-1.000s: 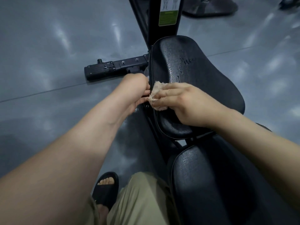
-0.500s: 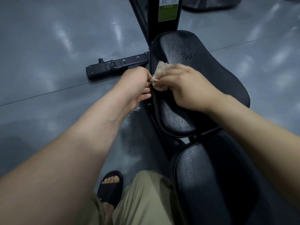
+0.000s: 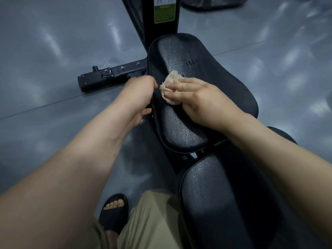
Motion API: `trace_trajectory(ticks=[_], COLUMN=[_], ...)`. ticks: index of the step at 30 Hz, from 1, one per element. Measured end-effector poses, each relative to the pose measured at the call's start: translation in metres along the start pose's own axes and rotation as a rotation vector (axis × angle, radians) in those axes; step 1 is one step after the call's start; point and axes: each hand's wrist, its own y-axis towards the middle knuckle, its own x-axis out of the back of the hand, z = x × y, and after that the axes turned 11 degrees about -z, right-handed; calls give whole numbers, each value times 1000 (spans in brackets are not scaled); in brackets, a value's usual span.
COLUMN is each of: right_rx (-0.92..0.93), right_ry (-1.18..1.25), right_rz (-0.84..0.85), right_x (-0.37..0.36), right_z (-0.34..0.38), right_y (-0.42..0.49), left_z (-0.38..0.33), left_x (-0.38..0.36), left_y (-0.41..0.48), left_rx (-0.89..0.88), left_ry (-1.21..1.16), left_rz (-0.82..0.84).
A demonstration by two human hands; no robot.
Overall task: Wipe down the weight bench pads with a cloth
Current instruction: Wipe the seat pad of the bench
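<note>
Wiping stroke: right hand (image 3: 203,100) pinched bunched cloth (image 3: 169,83), pressing it onto pad (image 3: 212,69); left hand (image 3: 139,95) curled round pad edge, likely steadying it.

Two black, grainy pads are set end to end with a narrow gap between them: the near pad (image 3: 215,194) at 6 o'clock, and the far pad (image 3: 179,126) at 12 o'clock of it. A small, crumpled beige cloth (image 3: 169,88) is pinched by the right hand (image 3: 203,103) and pressed onto the far pad near its 9 o'clock edge, which is gripped by the left hand (image 3: 140,97).
</note>
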Motion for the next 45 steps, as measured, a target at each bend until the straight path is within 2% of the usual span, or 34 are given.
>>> trace_trajectory(ticks=[9, 17, 29, 34, 39, 45], right_rx=[-161, -196, -207, -232, -303, -301], right_ry=[35, -43, -69, -147, -149, -105], right_rz=[-63, 60, -11, 40, 83, -15], right_x=[-14, -21, 0, -6, -8, 3], right_z=[-20, -45, -27, -41, -55, -47], right_y=[64, 109, 25, 55, 79, 25], left_z=[4, -4, -8, -6, -7, -6], left_x=[4, 3, -14, -21, -27, -34], left_y=[5, -3, -5, -4, -12, -11], left_rx=[22, 4, -129, -171, -267, -432], left_ry=[8, 40, 103, 139, 186, 449], left_rz=[25, 35, -46, -74, -170, -169])
